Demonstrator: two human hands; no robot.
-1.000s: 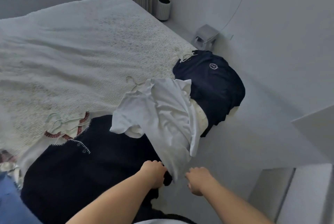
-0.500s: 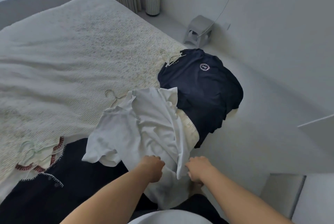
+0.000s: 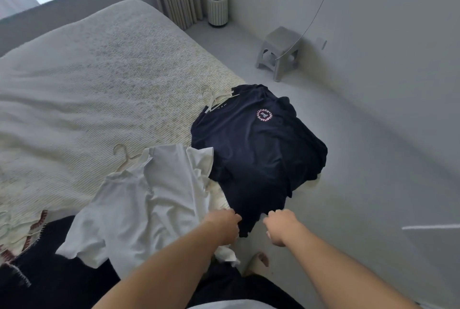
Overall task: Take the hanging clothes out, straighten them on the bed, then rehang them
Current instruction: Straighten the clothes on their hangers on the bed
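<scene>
I cannot see the fingers of either hand: they curl away from me. Navy shirt (image 3: pixel 251 149) hem hangs past the bed (image 3: pixel 99 89) edge. Dark cardigan (image 3: pixel 44 276) cut off bottom-left.

Two bare arms come up from the bottom of the picture, from about 6 o'clock. No sleeves show on them. The arms are bare all the way down to the picture's edge. The left hand (image 3: pixel 222 225) has no ring, no watch and no band on its wrist. The right hand (image 3: pixel 281 229) is just as plain, with nothing on its wrist. At the very bottom, between the two arms, there is a bit of white cloth and some dark cloth on the person's body. It is too cut off to tell what clothes they are.
</scene>
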